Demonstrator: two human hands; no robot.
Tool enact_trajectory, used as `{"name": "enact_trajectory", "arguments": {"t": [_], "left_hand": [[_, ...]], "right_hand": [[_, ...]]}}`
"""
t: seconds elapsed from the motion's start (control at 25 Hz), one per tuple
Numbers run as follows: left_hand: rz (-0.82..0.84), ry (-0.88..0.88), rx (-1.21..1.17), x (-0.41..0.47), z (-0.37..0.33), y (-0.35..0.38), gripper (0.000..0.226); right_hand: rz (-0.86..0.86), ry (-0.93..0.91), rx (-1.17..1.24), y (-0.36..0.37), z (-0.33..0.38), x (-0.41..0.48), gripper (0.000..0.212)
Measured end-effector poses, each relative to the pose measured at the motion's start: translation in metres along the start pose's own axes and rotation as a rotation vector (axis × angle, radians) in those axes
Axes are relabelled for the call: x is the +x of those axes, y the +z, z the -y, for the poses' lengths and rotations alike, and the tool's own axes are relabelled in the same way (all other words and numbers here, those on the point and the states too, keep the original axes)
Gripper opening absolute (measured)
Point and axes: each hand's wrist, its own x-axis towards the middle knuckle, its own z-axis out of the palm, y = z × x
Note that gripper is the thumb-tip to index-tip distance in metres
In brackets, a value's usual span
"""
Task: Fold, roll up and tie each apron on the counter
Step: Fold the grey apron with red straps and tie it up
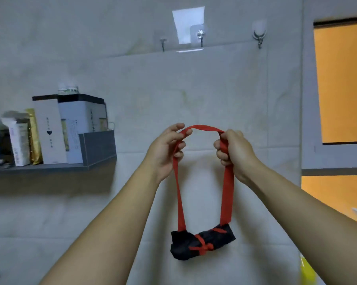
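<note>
black apron roll [203, 244], red strap [228, 190], grey wall [132, 79]

Pale tiled wall with hooks, a shelf and orange panels

A wall [194, 89] of large pale grey tiles with faint greenish veining fills the view in dim, even light. High up, three metal hooks on clear pads sit in a row: a left hook [163, 44], a middle hook [200, 38] and a right hook [259, 38]. A bright white patch [188, 23] lies on the tile behind the middle one. At the left a dark grey shelf [50, 168] is fixed to the wall. It carries a tall white box [50, 132], a grey box [80, 124] toward its right end and a gold packet [34, 136]. At the right, a grey frame [309, 99] borders an upper orange panel [342, 83] and a lower orange panel [334, 192].
</note>
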Motion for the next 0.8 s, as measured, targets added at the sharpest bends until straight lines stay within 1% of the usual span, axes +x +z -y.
{"name": "enact_trajectory", "arguments": {"t": [0.08, 0.16, 0.28, 0.36, 0.48, 0.56, 0.64, 0.8], "left_hand": [[-0.032, 0.087, 0.158, 0.019, -0.017, -0.017, 0.033], [-0.114, 0.187, 0.405, 0.034, -0.031, -0.028, 0.04], [-0.236, 0.318, 0.718, 0.052, -0.052, -0.041, 0.047], [-0.275, 0.427, 0.899, 0.064, -0.064, -0.047, 0.048], [-0.318, 0.599, 1.128, 0.082, -0.083, -0.05, 0.043], [-0.315, 0.696, 1.214, 0.097, -0.096, -0.05, 0.037], [-0.283, 0.728, 1.238, 0.108, -0.109, -0.047, 0.038], [-0.25, 0.731, 1.128, 0.125, -0.138, -0.034, 0.051]], "right_hand": [[0.018, -0.09, -0.046, 0.021, 0.009, 0.017, 0.011], [0.042, -0.203, -0.113, 0.035, 0.017, 0.032, 0.024], [0.079, -0.391, -0.33, 0.052, 0.03, 0.057, 0.034], [0.077, -0.517, -0.491, 0.064, 0.039, 0.075, 0.039], [0.004, -0.684, -0.645, 0.078, 0.053, 0.1, 0.04], [-0.01, -0.765, -0.704, 0.088, 0.065, 0.116, 0.04], [0.002, -0.794, -0.712, 0.094, 0.078, 0.13, 0.041], [0.012, -0.87, -0.683, 0.106, 0.104, 0.15, 0.05]]}}
